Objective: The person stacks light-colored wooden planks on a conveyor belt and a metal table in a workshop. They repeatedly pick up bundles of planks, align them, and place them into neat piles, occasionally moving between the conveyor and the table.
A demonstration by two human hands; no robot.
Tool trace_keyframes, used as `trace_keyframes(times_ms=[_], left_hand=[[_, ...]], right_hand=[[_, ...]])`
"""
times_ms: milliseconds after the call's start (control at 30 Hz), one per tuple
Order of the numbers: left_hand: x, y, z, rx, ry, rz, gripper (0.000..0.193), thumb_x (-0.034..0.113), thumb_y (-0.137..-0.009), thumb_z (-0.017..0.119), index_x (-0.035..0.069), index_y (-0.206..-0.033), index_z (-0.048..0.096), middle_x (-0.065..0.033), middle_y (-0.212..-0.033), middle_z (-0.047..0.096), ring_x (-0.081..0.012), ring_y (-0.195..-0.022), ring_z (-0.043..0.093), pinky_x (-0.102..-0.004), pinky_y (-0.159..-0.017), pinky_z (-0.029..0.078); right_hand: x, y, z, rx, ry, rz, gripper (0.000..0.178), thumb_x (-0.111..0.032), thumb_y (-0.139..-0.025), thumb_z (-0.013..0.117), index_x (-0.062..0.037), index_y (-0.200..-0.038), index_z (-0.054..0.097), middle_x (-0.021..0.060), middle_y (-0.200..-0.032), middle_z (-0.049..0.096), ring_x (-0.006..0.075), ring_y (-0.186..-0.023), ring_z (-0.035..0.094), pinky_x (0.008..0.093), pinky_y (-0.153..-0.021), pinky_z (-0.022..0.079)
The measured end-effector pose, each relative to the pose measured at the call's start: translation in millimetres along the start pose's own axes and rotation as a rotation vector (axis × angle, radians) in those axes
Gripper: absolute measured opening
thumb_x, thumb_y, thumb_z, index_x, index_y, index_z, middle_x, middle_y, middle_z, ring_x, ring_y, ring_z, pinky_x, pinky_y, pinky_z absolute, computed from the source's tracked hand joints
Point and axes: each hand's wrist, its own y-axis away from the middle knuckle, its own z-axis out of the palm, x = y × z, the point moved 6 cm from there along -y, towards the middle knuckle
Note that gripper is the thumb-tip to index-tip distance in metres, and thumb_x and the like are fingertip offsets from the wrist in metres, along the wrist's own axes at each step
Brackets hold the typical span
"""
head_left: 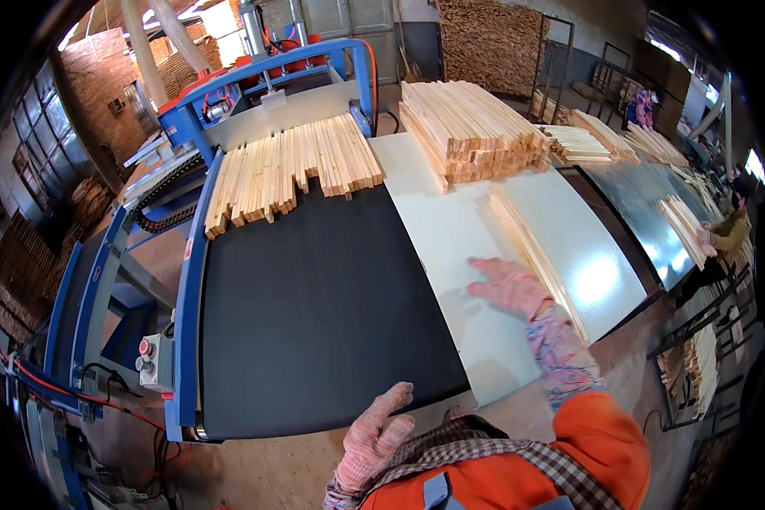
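Pink-and-white knit gloves cover both hands. My right hand [508,287] is stretched out over the pale sheet-topped table [450,255], fingers apart with nothing in them. Beside it lie a few long wooden strips [531,246] side by side, running away from me; whether the hand touches the table is unclear. My left hand [374,438] is at the near edge of the black conveyor belt [314,323], thumb and fingers apart, holding nothing. At the belt's far end a row of wooden sticks [293,170] lies side by side with uneven near ends.
A blue-framed machine [276,72] spans the belt's far end. A control box with buttons [155,361] sits at left. A large stack of wooden sticks [476,127] stands on the table. To the right, another person [727,225] handles strips at a metal-topped table [637,195].
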Motion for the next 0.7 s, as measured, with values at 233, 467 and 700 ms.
trace_keyframes(times_ms=[233, 467, 700], left_hand=[[-23, -2, 16, -0.105, -0.131, -0.027, 0.053, 0.016, -0.100, 0.065, -0.002, -0.147, 0.049, -0.0159, -0.141, 0.059, -0.0238, -0.129, 0.058, -0.0337, -0.109, 0.044], [-9, -21, 43, -0.241, -0.363, 0.060, 0.050, 0.019, -0.099, 0.065, 0.003, -0.145, 0.052, -0.0165, -0.130, 0.064, -0.0275, -0.122, 0.063, -0.0336, -0.105, 0.047], [-21, -38, 64, -0.291, -0.329, 0.062, 0.048, 0.018, -0.097, 0.064, 0.000, -0.141, 0.055, -0.0156, -0.125, 0.064, -0.0238, -0.119, 0.062, -0.0322, -0.105, 0.046]], right_hand=[[79, 77, -75, -0.213, 0.445, 0.529, 0.087, -0.051, -0.086, 0.071, -0.0165, -0.158, 0.036, 0.0232, -0.150, 0.050, 0.0388, -0.131, 0.056, 0.0449, -0.109, 0.045], [96, 104, -34, -0.193, 0.291, 0.492, 0.093, -0.048, -0.088, 0.070, -0.0223, -0.164, 0.023, 0.0197, -0.151, 0.049, 0.0383, -0.132, 0.055, 0.0443, -0.109, 0.046], [38, 125, -3, -0.216, 0.331, 0.441, 0.084, -0.045, -0.092, 0.067, -0.0220, -0.162, 0.026, 0.0163, -0.144, 0.054, 0.0363, -0.127, 0.059, 0.0486, -0.102, 0.051]])
